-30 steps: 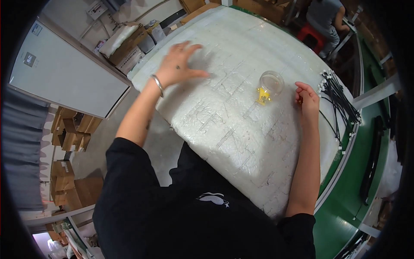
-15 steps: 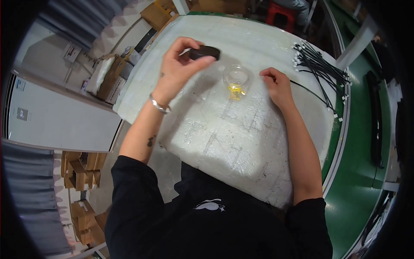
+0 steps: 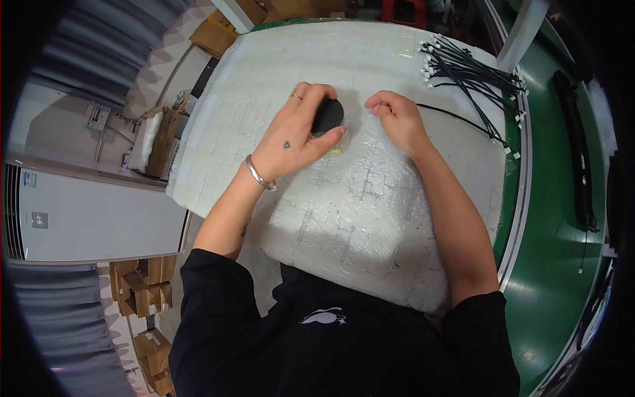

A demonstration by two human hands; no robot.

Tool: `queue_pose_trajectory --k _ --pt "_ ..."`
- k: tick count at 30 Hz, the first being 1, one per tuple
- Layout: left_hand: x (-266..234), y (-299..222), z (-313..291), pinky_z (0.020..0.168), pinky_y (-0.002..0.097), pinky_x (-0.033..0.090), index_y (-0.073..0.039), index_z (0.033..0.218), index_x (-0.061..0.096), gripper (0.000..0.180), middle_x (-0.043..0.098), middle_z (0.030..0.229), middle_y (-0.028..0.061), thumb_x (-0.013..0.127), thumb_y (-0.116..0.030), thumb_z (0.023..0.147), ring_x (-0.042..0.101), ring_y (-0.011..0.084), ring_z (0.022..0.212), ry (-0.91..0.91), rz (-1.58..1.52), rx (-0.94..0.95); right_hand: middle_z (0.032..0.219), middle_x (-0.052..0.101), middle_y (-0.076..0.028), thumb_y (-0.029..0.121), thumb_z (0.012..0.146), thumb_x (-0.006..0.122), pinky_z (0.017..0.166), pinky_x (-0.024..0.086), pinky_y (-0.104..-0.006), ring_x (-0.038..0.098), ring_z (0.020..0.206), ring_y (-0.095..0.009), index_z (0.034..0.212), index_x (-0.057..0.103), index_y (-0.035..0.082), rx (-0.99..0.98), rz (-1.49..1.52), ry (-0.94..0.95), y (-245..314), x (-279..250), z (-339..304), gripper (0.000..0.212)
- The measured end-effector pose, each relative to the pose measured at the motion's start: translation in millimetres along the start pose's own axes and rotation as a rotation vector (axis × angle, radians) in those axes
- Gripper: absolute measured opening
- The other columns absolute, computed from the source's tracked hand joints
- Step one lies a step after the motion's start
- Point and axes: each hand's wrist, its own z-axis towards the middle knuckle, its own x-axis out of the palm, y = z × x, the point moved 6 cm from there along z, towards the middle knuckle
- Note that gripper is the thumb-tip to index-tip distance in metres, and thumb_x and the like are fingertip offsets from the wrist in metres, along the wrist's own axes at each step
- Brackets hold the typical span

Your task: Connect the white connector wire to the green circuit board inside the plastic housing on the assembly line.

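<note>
My left hand (image 3: 297, 122) is closed around the edge of a round black lid (image 3: 328, 117), with the thumb on the near side and the fingers on the far side. Beneath the lid a clear round container is mostly hidden, and only a sliver of its yellow label (image 3: 337, 151) shows. I cannot tell whether lid and container touch. Just to the right, my right hand (image 3: 398, 120) is curled with its fingers pinched together. A thin black cable (image 3: 456, 116) runs out from behind it toward the right edge of the table; its held end is hidden in the fingers.
A pile of black cables with white connectors (image 3: 473, 73) lies at the far right of the white, film-covered table (image 3: 331, 238). A white post (image 3: 522, 36) rises beside it. Green flooring (image 3: 549, 291) is to the right, cardboard boxes (image 3: 142, 288) to the left.
My left hand has brought the black lid down and nearer, over the clear container, which was in plain sight before. The right hand keeps its curled pose; the whole view has shifted slightly.
</note>
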Motion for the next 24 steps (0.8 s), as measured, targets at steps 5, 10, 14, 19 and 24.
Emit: queue_pose_trajectory --k 5,10,14,19,24 --pt "15 12 2 0.071 0.0331 0.048 -0.004 0.099 0.06 0.031 0.057 0.087 0.0127 0.071 -0.021 0.075 0.059 0.0286 0.081 -0.043 0.143 0.043 0.096 0.065 -0.011 0.017 0.076 0.06 0.079 0.049 -0.0329 0.063 0.085 -0.025 0.101 0.065 0.006 -0.038 0.066 0.168 20 15 -8 0.028" --pt "18 24 9 0.064 0.0374 0.05 -0.005 0.094 0.062 0.027 0.059 0.085 0.0122 0.071 -0.02 0.074 0.059 0.0315 0.072 -0.189 -0.003 0.118 0.113 0.059 -0.013 0.025 0.069 0.07 0.086 0.048 -0.0374 0.061 0.1 -0.027 0.114 0.058 0.005 -0.224 -0.216 0.248 53 40 -16 0.051" --pt "9 5 9 0.062 0.0396 0.05 -0.009 0.097 0.062 0.027 0.058 0.086 0.0134 0.067 -0.028 0.078 0.06 0.0326 0.074 -0.21 0.127 0.089 0.098 0.063 -0.014 0.033 0.066 0.075 0.076 0.051 -0.0393 0.063 0.09 -0.029 0.1 0.062 0.005 -0.196 -0.224 0.127 66 40 -21 0.045" --pt "16 0 -9 0.065 0.0441 0.05 -0.013 0.104 0.06 0.032 0.057 0.093 0.0156 0.057 -0.04 0.086 0.061 0.0349 0.08 0.038 0.291 -0.051 0.087 0.066 -0.012 0.035 0.067 0.074 0.069 0.051 -0.0421 0.064 0.08 -0.032 0.097 0.063 0.009 -0.322 -0.143 0.029 60 47 -40 0.041" --pt "-25 -71 -3 0.074 0.0383 0.051 -0.008 0.095 0.066 0.023 0.062 0.098 0.0132 0.062 -0.025 0.08 0.062 0.0332 0.083 -0.024 0.03 0.176 0.095 0.064 -0.011 0.032 0.065 0.076 0.072 0.052 -0.0416 0.064 0.083 -0.032 0.104 0.057 0.007 -0.437 -0.065 -0.063 104 13 -65 0.05"
